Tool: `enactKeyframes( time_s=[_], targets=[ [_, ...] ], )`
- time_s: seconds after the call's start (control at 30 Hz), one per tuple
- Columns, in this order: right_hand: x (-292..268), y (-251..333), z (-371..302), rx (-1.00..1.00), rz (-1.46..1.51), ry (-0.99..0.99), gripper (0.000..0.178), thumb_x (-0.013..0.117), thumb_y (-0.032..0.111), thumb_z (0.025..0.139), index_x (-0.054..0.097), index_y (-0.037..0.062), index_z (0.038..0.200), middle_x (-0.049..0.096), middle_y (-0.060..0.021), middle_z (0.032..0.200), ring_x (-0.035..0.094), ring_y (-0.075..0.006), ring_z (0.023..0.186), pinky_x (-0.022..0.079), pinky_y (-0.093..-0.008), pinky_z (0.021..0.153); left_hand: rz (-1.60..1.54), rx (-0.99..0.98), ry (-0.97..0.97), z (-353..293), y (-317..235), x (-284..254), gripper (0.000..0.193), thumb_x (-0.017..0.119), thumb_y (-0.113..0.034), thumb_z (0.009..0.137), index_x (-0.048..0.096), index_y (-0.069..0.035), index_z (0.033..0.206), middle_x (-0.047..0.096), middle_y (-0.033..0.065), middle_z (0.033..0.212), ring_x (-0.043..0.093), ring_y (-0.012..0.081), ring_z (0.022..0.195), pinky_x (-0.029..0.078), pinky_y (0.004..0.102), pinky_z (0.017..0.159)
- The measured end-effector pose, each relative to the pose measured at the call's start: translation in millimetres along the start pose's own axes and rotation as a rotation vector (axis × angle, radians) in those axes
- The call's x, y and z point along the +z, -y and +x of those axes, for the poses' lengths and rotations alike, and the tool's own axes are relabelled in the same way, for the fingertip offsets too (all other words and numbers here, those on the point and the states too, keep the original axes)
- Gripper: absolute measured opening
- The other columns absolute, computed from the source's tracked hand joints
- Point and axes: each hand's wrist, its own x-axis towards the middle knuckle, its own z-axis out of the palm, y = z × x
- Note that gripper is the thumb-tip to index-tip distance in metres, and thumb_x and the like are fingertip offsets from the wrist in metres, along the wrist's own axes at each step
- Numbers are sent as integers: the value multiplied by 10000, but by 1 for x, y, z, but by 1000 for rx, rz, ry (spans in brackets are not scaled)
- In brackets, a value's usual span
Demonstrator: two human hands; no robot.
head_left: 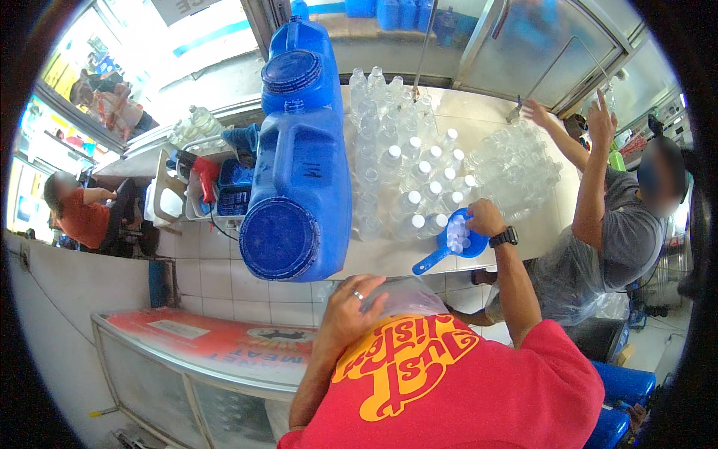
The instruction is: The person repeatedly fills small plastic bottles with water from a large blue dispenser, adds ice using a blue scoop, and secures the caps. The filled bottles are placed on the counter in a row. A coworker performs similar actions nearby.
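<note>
My right hand [486, 218], with a black watch on its wrist, is at the right rim of a blue dipper [429, 261]. Its fingers are curled down at the rim, and what they pinch is hidden. Loose white caps [458, 238] lie in the dipper, on the counter's near edge. Beyond it stand several clear plastic bottles with white caps [419, 172]. Bottles without caps [366, 123] stand to their left and behind. My left hand [350, 310], wearing a ring, hovers before my red shirt with fingers stretched out and nothing in it.
Large blue water jugs [303, 161] border the bottles on the left. More clear bottles [516, 161] are massed on the counter's right. A co-worker [621, 213] in grey, arms raised, is at right. Left of the jugs is a bin with a red tool [203, 176]. A glass-sided chest [202, 352] is at lower left.
</note>
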Motion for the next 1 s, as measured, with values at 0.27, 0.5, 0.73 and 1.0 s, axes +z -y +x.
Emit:
enactKeyframes(
  time_s=[0.27, 0.5, 0.73, 1.0],
  targets=[
    [-91, 70, -10, 11, 135, -202, 203, 693, 215, 840, 764, 64, 956, 733, -199, 841, 671, -386, 922, 555, -496, 823, -1, -77, -72, -12, -1, -8, 311, 814, -123, 886, 736, -40, 1176, 745, 165, 1125, 722, 360, 1034, 580, 430, 892],
    [-160, 148, 52, -204, 513, -225, 226, 686, 241, 907, 765, 58, 1014, 719, -195, 978, 679, -368, 998, 553, -453, 847, -21, -51, -6, -11, -2, -6, 314, 810, -127, 893, 734, -40, 1185, 741, 158, 1141, 717, 359, 1041, 576, 428, 902],
    [-105, 195, 120, -572, 320, -201, 286, 772, 179, 893, 772, 35, 1140, 701, -170, 1023, 723, -306, 894, 600, -405, 786, -15, -57, -34, -15, -2, -13, 325, 808, -131, 899, 732, -42, 1202, 738, 164, 1133, 716, 364, 1036, 578, 429, 891],
    [-57, 221, 164, -501, 49, -119, 215, 765, 163, 806, 775, 13, 960, 728, -241, 971, 723, -440, 904, 607, -514, 800, -22, -118, -92, -29, 5, -16, 378, 843, -89, 862, 734, -91, 1225, 756, 169, 1114, 741, 360, 1044, 599, 425, 892]
  ],
)
